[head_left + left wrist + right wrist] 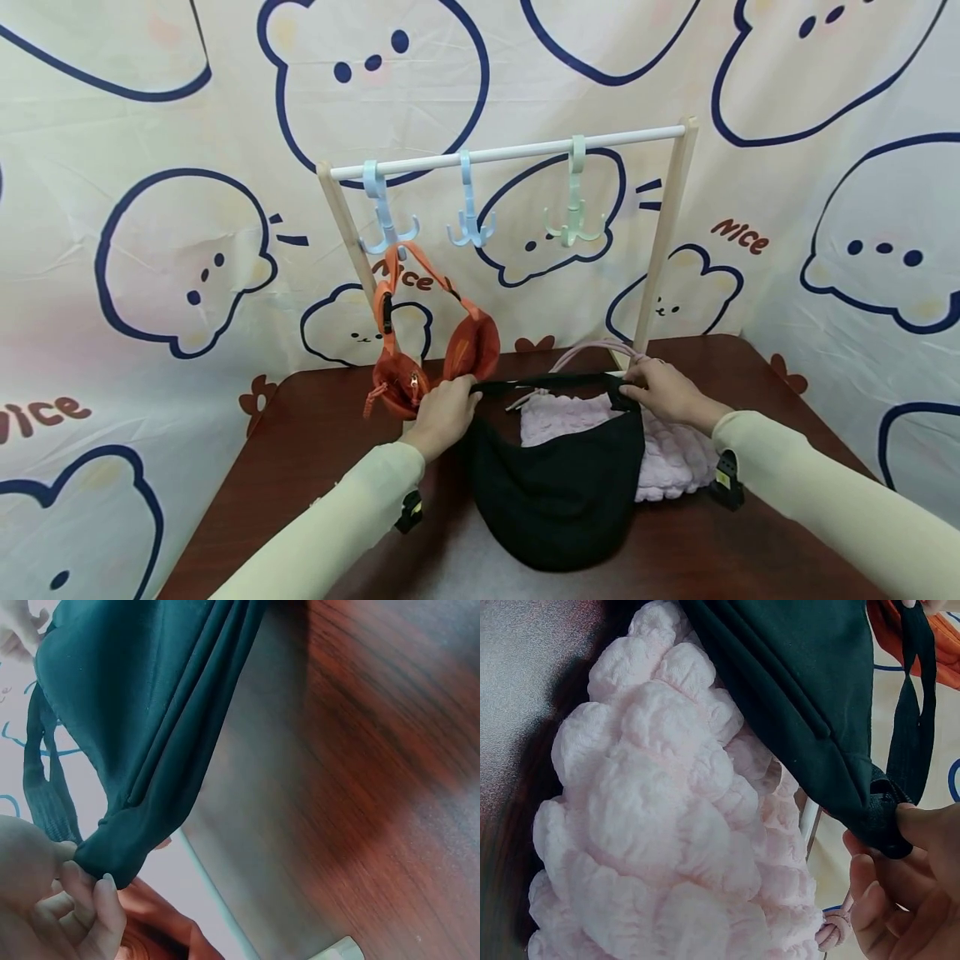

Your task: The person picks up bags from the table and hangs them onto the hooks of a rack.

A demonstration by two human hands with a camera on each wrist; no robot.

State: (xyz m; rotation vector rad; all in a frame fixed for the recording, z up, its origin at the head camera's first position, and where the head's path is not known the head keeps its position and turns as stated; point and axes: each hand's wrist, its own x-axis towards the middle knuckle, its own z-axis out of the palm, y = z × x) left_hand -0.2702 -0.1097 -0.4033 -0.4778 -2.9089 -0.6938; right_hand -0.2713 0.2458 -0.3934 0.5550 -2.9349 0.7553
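Observation:
A black shoulder bag (558,492) hangs between my two hands, its body sagging low over the table. My left hand (441,414) pinches the bag's left upper corner, and in the left wrist view the fingertips (107,889) close on the black cloth. At the opposite corner my right hand (670,390) pinches the fabric where the strap (915,727) joins. Behind the bag, partly covered by it, lies a pale pink puffy bag (675,458). An orange bag (472,343) hangs by its strap just beyond my left hand.
A rack with a white rail (517,151) and wooden posts (666,233) stands at the back of the brown table (300,467). On the rail hang two blue hooks (468,208) and a green hook (575,200); the orange bag hangs from the leftmost. Patterned cloth (180,250) surrounds the table.

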